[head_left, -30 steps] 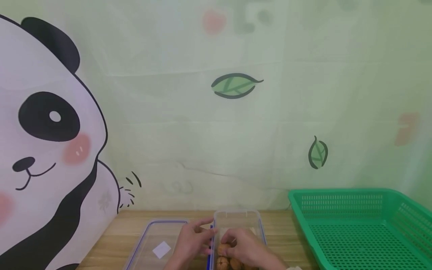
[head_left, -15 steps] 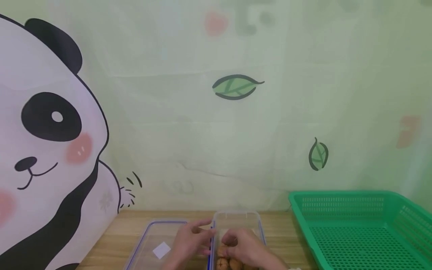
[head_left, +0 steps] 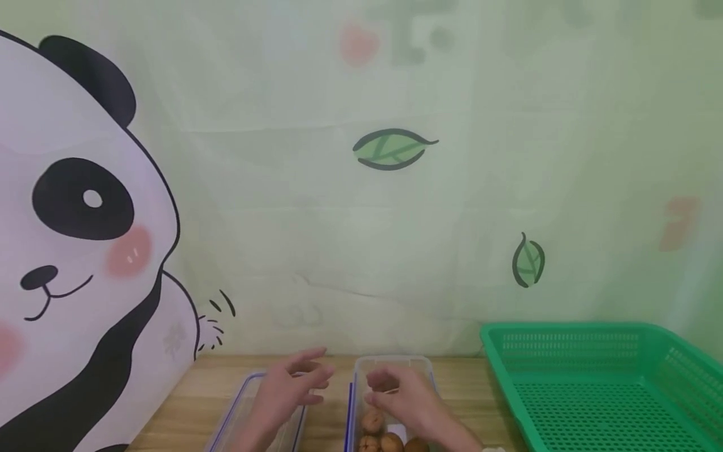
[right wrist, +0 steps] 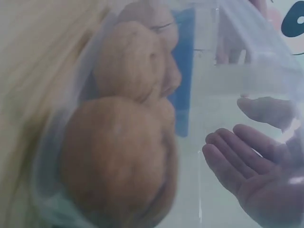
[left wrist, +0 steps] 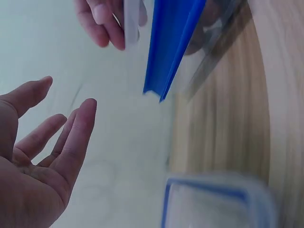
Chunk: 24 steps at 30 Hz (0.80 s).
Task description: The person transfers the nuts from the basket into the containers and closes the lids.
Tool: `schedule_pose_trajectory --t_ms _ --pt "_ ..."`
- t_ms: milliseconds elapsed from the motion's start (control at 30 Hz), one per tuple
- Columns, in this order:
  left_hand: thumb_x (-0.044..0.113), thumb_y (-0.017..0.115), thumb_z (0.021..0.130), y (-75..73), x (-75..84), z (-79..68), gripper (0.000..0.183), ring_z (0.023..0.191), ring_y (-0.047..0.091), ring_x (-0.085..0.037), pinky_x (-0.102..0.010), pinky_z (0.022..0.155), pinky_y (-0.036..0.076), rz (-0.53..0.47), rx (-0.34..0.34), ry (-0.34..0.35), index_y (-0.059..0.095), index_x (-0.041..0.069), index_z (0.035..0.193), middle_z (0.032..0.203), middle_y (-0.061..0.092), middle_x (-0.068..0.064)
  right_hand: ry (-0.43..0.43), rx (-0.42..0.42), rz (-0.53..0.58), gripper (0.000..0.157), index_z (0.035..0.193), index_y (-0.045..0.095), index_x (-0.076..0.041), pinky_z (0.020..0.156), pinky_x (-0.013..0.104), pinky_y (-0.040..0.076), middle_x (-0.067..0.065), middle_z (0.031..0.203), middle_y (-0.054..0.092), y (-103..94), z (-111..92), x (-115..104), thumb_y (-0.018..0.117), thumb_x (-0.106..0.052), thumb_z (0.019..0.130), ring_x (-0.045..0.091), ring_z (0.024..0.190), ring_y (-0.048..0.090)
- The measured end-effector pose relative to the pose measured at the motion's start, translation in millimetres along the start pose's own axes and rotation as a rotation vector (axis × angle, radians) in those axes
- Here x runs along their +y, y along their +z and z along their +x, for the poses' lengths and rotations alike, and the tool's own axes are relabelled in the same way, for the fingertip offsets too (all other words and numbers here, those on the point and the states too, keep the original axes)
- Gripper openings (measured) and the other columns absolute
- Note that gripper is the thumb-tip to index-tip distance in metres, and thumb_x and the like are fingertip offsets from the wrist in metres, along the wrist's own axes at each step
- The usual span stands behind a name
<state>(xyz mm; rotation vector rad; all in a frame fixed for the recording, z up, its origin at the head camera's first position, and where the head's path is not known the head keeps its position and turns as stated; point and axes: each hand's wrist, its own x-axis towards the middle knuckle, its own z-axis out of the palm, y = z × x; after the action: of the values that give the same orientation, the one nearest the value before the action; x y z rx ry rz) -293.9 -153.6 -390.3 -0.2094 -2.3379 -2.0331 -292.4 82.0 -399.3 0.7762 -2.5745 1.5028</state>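
Several brown walnuts (head_left: pixel 373 420) lie in the near part of a clear plastic box (head_left: pixel 393 360), and they loom large as walnuts (right wrist: pixel 116 156) in the right wrist view. Over the box hovers my right hand (head_left: pixel 409 402), fingers loosely bent and nothing between them. My left hand (head_left: pixel 282 392) is in the air above the clear lid (head_left: pixel 228 417), fingers spread and holding nothing. In the left wrist view, the box's blue side clasp (left wrist: pixel 173 47) hangs beyond my left hand (left wrist: pixel 52 156). The lid's blue-edged corner (left wrist: pixel 209 187) shows below.
A large green plastic basket (head_left: pixel 522 402) stands at the right on the wooden table (head_left: pixel 463 389). Behind the table hangs a pale green cloth (head_left: pixel 339 251) with a printed panda (head_left: pixel 85 251). A small white piece (head_left: pixel 398 431) shows among the walnuts.
My left hand has moved left, away from the box's side and over the lid. My right hand has let go of a walnut, which stays in the box, and has risen slightly.
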Motion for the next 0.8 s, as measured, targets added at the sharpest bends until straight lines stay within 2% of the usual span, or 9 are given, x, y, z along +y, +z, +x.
schedule_pose_trajectory --t_ms 133,267,400,567,800 --pt "0.039 0.080 0.079 -17.3 2.6 -6.7 0.061 0.096 0.066 -0.024 -0.036 0.074 0.061 0.047 0.068 0.022 0.061 0.011 0.129 0.107 0.068 -0.010 -0.001 0.016 0.020 0.030 0.111 0.067 -0.006 0.083 0.034 0.057 0.005 0.105 0.069 4.3 4 -14 0.073 -0.024 0.088 0.018 0.095 0.065" --pt "0.037 0.080 0.078 -37.9 2.1 -13.6 0.054 0.096 0.067 -0.021 -0.034 0.075 0.061 0.119 0.124 0.041 0.065 0.017 0.125 0.108 0.068 -0.008 0.004 0.006 0.097 0.028 0.111 0.067 -0.010 0.081 0.033 0.058 0.001 0.105 0.069 17.2 8 -27 0.073 -0.024 0.088 0.017 0.094 0.065" --pt "0.040 0.078 0.080 -58.6 -0.6 -17.7 0.051 0.100 0.066 -0.019 -0.036 0.081 0.059 0.223 0.130 0.050 0.064 0.021 0.125 0.115 0.067 -0.006 0.011 -0.001 0.173 0.030 0.114 0.066 -0.012 0.078 0.030 0.058 0.001 0.107 0.068 36.9 12 -38 0.073 -0.024 0.087 0.016 0.094 0.065" --pt "0.050 0.076 0.078 -79.6 -1.7 -17.1 0.056 0.109 0.062 -0.020 -0.040 0.086 0.056 0.338 0.131 0.060 0.063 0.026 0.126 0.119 0.066 -0.001 0.037 0.033 0.282 0.037 0.118 0.064 -0.012 0.075 0.032 0.058 0.000 0.110 0.066 63.2 14 -49 0.075 -0.024 0.085 0.018 0.096 0.064" --pt "0.047 0.074 0.082 -109.5 -8.1 -13.8 0.059 0.115 0.058 -0.024 -0.039 0.089 0.054 0.383 0.127 0.095 0.059 0.019 0.131 0.125 0.063 -0.005 0.188 0.111 0.412 0.047 0.120 0.062 -0.012 0.078 0.042 0.057 -0.003 0.109 0.064 100.5 20 -58 0.081 -0.022 0.078 0.019 0.097 0.063"
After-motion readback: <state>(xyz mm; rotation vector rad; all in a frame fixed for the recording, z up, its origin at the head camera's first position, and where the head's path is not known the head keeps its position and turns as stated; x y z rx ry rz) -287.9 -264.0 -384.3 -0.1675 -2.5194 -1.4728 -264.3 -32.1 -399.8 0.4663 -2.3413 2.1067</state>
